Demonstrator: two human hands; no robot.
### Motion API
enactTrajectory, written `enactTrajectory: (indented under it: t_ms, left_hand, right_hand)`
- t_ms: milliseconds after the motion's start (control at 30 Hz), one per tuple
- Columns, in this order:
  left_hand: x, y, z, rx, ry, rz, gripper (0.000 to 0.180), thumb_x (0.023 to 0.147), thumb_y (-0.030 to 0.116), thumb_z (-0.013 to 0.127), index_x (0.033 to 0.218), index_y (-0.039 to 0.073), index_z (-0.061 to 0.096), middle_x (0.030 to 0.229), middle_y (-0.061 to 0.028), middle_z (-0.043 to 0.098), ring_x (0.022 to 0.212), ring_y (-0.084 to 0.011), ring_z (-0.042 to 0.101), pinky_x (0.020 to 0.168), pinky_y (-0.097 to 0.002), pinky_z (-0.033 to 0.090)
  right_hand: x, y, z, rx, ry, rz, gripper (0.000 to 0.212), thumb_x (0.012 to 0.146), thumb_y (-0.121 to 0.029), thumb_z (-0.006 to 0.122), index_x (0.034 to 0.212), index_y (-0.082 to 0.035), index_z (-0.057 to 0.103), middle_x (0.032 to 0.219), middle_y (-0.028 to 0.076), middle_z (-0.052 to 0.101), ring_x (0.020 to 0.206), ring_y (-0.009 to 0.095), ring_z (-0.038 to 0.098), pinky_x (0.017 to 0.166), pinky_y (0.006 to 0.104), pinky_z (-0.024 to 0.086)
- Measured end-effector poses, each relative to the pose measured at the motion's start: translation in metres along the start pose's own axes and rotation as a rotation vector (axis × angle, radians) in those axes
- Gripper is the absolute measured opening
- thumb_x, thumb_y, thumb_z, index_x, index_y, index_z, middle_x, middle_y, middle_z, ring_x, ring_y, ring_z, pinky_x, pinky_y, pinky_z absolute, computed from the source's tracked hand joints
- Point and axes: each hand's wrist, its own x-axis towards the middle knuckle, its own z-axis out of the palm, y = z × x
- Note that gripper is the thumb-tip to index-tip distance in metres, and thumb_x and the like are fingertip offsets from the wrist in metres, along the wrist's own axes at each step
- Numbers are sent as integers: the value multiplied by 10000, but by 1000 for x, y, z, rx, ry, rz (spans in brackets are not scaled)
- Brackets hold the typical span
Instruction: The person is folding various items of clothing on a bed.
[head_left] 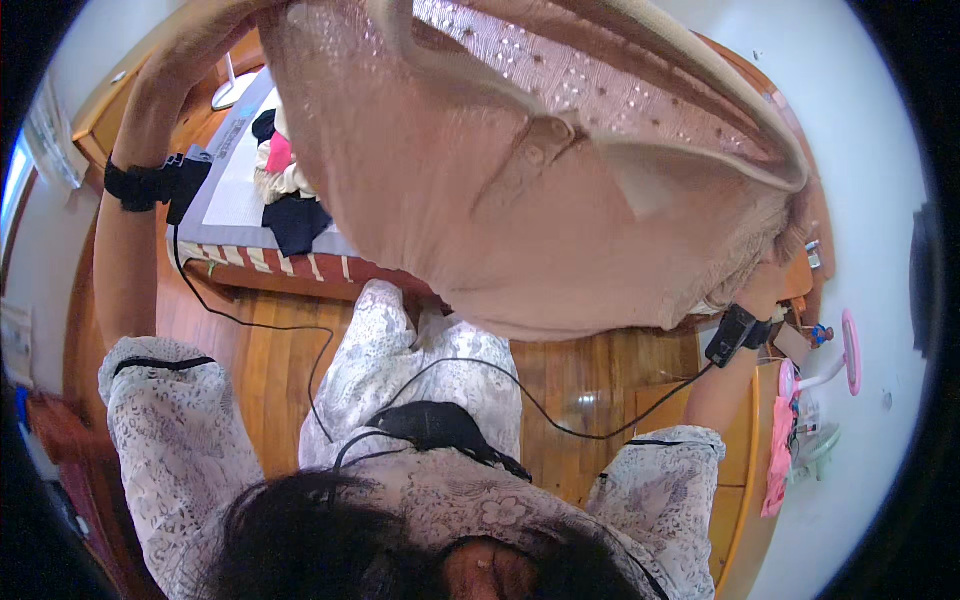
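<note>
A pinkish-beige knit top [600, 240] is held up and spread wide before me. It has a button placket near its middle, and shiny dots show on the cloth inside its opening. My right hand [792, 228] grips its right edge, the fingers partly hidden by the fabric. My left arm [170, 90] is raised to the top's upper left corner. The left hand itself is hidden at the upper edge of the picture, behind or beyond the cloth. A black strapped device with a cable sits on each forearm.
Behind the top, a bed [235, 200] carries dark, cream and pink clothes [290, 225]. Black cables [520, 385] run from my wrists to a black pouch [440, 425] at my waist. At right are a wooden cabinet [735, 510] and a pink round-framed stand [852, 350] by the wall.
</note>
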Motion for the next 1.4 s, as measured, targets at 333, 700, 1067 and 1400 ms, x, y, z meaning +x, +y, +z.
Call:
enactTrajectory:
  t_ms: [333,700,1067,1400]
  left_hand:
    - [143,-199,81,140,-146,-335,255,799,215,681,976,31,663,836,-4,638,774,-88,575,718,-223,458]
    - [81,-359,182,58,-451,-343,139,710,107,714,809,24,663,691,3,616,640,-98,560,570,-257,454]
    - [-119,-314,230,-85,-519,-419,559,548,196,866,917,67,466,826,-9,435,762,-133,418,636,-254,368]
    - [-121,-302,242,-48,-399,-546,678,505,232,865,1028,54,473,833,-28,452,793,-147,446,673,-273,390]
  right_hand:
    - [163,156,-151,-29,162,483,301,833,-184,662,1050,15,600,1036,133,635,1003,213,597,895,357,478]
    - [52,248,-241,-787,358,631,385,868,-267,617,1168,-36,547,1037,49,609,936,150,584,791,267,452]
    - [-85,343,-186,-1111,-152,675,257,797,-276,705,821,-29,639,674,-6,565,617,76,486,583,236,400]
    - [-78,338,-178,-997,-167,854,239,776,-275,723,848,-80,606,695,-74,455,652,42,397,580,195,326]
